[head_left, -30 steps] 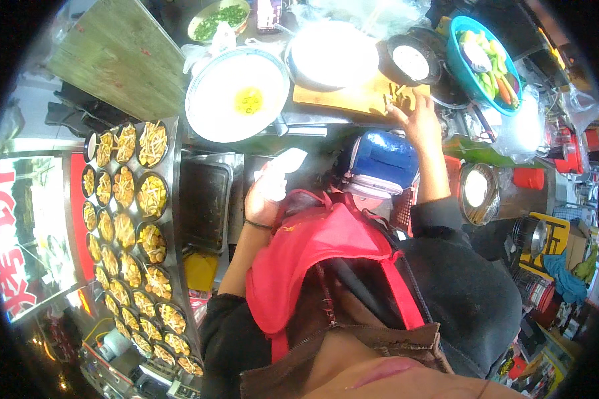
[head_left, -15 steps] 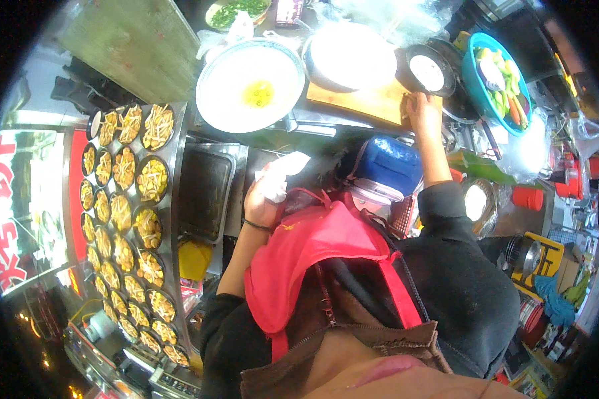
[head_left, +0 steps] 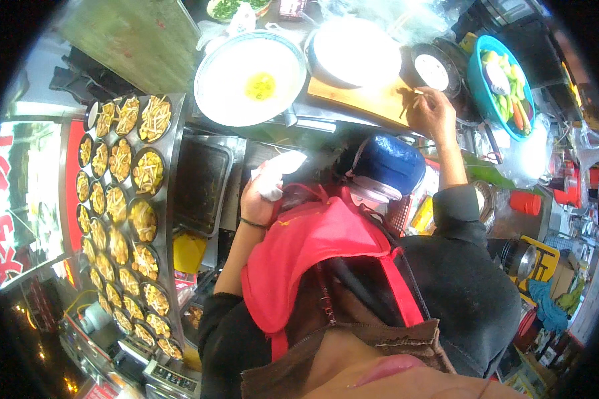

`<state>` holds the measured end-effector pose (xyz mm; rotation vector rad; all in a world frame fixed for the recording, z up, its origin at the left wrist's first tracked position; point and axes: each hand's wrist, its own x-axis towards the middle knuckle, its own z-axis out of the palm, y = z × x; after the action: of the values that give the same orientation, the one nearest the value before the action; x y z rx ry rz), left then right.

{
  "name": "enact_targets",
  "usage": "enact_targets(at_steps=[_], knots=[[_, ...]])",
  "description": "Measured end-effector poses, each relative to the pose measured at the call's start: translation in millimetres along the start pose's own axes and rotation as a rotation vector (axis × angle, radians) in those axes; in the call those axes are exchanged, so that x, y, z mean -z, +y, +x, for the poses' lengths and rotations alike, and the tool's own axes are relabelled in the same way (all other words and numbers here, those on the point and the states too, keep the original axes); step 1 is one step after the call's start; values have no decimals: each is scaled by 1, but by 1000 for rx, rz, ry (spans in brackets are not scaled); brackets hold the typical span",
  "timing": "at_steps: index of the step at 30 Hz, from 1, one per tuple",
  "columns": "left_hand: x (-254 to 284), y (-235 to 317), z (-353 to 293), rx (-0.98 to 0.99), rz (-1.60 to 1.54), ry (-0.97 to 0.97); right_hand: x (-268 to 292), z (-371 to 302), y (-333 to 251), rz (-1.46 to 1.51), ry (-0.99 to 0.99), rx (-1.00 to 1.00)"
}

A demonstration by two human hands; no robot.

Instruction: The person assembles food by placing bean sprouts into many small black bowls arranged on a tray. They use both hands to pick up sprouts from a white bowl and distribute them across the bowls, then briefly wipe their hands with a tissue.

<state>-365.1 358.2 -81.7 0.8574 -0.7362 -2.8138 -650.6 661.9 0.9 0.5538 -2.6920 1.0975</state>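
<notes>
My left hand [head_left: 255,205] is closed around a crumpled white tissue or cloth [head_left: 274,175] in front of the red apron [head_left: 313,259]. Over the right end of a wooden board [head_left: 353,98], my right hand [head_left: 434,117] pinches a small pale strip [head_left: 417,98] between its fingertips. Beyond that hand is a black round dish with a bright white middle [head_left: 432,72]. A large white bowl [head_left: 226,86] holds some yellow liquid. Next to it stands a round vessel [head_left: 356,53], washed out by glare.
To the left, a metal plate [head_left: 173,153] bears rows of round moulds with strip-topped food. A blue basin [head_left: 474,73] of vegetables stands at the far right. Below the counter are a blue padded bundle [head_left: 396,166] and a red container [head_left: 526,201]. A dark tray [head_left: 206,183] lies beside the moulds.
My right hand has shifted slightly right and toward me, its fingers lifting off the board with the pale strip. My left hand stays on the white tissue or cloth. The view has tilted a little.
</notes>
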Motion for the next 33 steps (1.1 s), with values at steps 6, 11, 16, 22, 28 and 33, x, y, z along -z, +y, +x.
enact_targets(at_steps=[6,11,16,22,28,33], knots=[[2,-1,2,9,5,-1,5,-3,5,-185,-312,259],[6,-3,2,22,-50,-42,-13,-17,22,-289,-273,334],[5,-7,-2,-9,-62,15,-27,-18,49,-282,-318,364],[5,-6,-4,-12,-17,83,-27,-16,54,-273,-405,443],[-7,-5,-9,-78,24,170,-31,-11,67,-256,-434,584],[1,-2,-11,-58,29,129,-37,-15,76,-191,-448,421]])
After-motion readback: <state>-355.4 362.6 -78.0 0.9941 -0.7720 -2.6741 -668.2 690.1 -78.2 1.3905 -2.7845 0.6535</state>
